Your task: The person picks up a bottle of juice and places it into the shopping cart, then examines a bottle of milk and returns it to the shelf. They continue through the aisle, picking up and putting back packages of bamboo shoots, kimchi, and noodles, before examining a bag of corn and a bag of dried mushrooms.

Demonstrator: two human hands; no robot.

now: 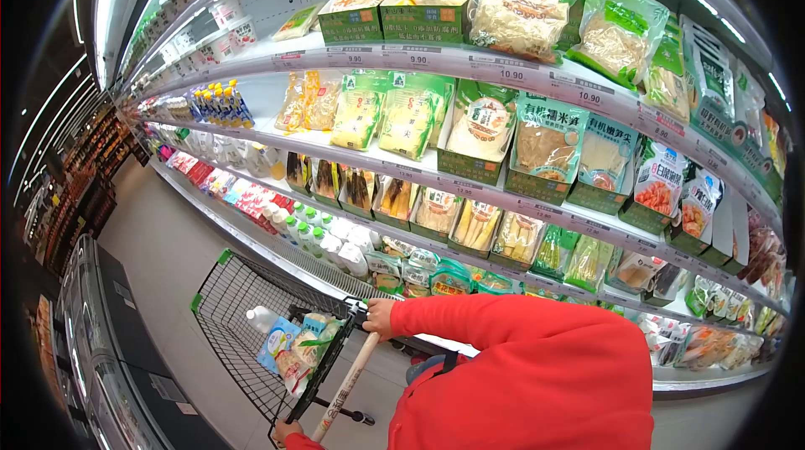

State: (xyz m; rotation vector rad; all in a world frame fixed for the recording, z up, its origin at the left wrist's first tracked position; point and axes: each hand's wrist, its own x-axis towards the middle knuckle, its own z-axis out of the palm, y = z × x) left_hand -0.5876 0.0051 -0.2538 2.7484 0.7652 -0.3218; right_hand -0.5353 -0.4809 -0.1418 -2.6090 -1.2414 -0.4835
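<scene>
Near the top end of the shopping cart's pale handle (346,387), my right hand (381,319) is closed on the cart, its red sleeve reaching across the view. My left hand (288,431) is at the handle's other end, fingers curled on the cart's dark frame and partly cut off by the lower edge. The black wire shopping cart (220,316) has green corners. Inside it lie a white bottle (262,317), a blue-and-white packet (279,343) and several colourful plastic food packs (306,352).
A long refrigerated shelf (394,60) of packaged foods runs along the right, with price tags on its edges. White bottles with green caps (309,232) stand low beside the cart. Dark freezer cabinets (113,349) line the left. Grey aisle floor (155,228) extends ahead.
</scene>
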